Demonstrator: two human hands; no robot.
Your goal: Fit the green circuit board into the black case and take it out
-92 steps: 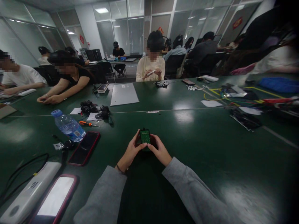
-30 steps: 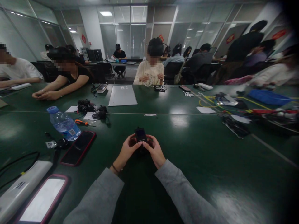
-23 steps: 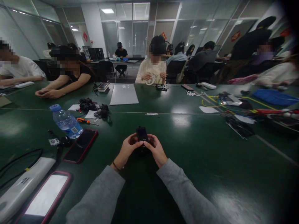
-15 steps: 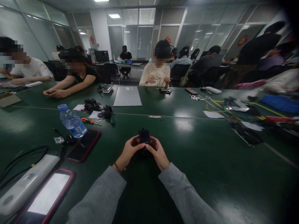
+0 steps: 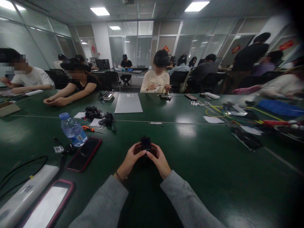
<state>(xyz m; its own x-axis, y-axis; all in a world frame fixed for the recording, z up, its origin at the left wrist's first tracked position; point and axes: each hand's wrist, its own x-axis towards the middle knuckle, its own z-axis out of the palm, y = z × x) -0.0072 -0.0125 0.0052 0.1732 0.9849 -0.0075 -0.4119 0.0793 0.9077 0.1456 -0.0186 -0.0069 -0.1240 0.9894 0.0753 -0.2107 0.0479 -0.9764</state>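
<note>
A small black device with a dark square screen (image 5: 146, 144) is held upright over the green table (image 5: 201, 177), its screen facing me. My left hand (image 5: 131, 158) is closed around its left side, and my right hand (image 5: 160, 159) grips the right side. Both thumbs meet at the lower front edge, just below the screen. The fingers behind the device are mostly hidden. Whether its underside touches the tabletop, I cannot tell.
Left of my hands are a dark red-edged phone (image 5: 85, 154), a water bottle (image 5: 73, 130), a white power bank (image 5: 28, 193) and a lit phone (image 5: 48, 205). Beyond lie an orange screwdriver (image 5: 89, 128) and a grey laptop (image 5: 128, 103). Cables (image 5: 225, 115) lie right; people sit opposite.
My view has tilted up slightly, so the table and hands appear lower. Both hands keep their hold on the black device. The person opposite has shifted their hands a little.
</note>
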